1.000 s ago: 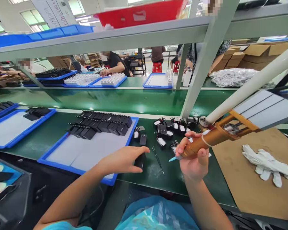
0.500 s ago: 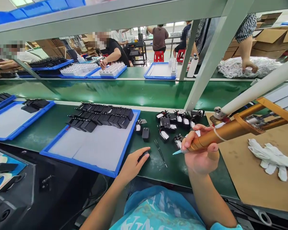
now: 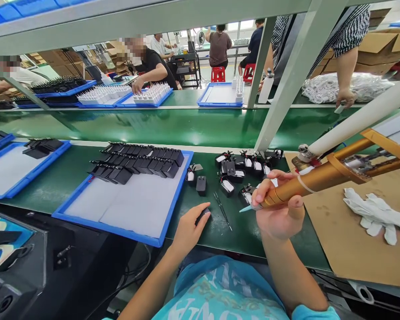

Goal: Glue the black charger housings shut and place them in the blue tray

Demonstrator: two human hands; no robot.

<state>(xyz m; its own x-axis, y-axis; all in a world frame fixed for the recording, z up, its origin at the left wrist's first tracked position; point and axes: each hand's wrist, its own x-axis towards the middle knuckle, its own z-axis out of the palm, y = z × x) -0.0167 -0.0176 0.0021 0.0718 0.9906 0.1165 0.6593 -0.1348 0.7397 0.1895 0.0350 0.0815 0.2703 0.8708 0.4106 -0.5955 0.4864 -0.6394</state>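
Note:
My right hand [image 3: 280,209] is wrapped round a gold-coloured tool [image 3: 306,184] with a pale blue tip that points left, held just above the green bench. My left hand [image 3: 190,229] rests on the bench with its fingers closed over a small black part [image 3: 204,215]. Thin tweezers [image 3: 222,210] lie between the two hands. Behind them sits a cluster of black and white charger parts [image 3: 240,171]. Two loose black adapters [image 3: 196,180] stand by the blue tray [image 3: 120,222], which holds rows of black adapters [image 3: 136,162].
A brown cardboard sheet [image 3: 346,240] with white gloves [image 3: 375,213] lies to the right. A second blue tray [image 3: 20,166] is at the left, a dark machine [image 3: 26,271] at lower left. Shelf posts [image 3: 286,84] rise behind; other people work across the conveyor.
My left hand drew back toward me along the bench, still covering the black part. The view tilted down a little. My right hand keeps its grip on the tool.

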